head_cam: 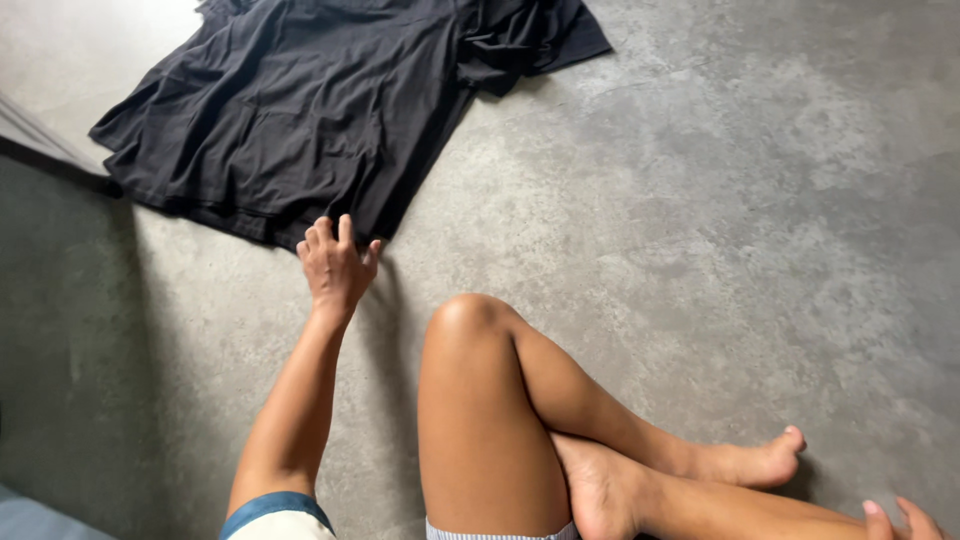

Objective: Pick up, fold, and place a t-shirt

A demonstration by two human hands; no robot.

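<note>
My L hand (335,265) fingers curled on hem corner of black shirt (300,110), spread flat upper left of frame on floor (700,200). Looks like start of fold; next needs firm pinch, lift. R hand (900,522) bottom right, fingers barely visible, can't tell.

A shirt (300,110) lies spread flat on the floor (720,200), far out in front and to the left. The left hand (335,265) reaches out to the near bottom corner of the shirt, and its fingers touch the edge there. Closer in, a bent knee (470,320) sticks up just right of that arm. Behind the knee, the other leg lies across the floor with its foot (750,462) pointing right. The right hand (900,522) rests at the bottom right corner, beside that leg.
</note>
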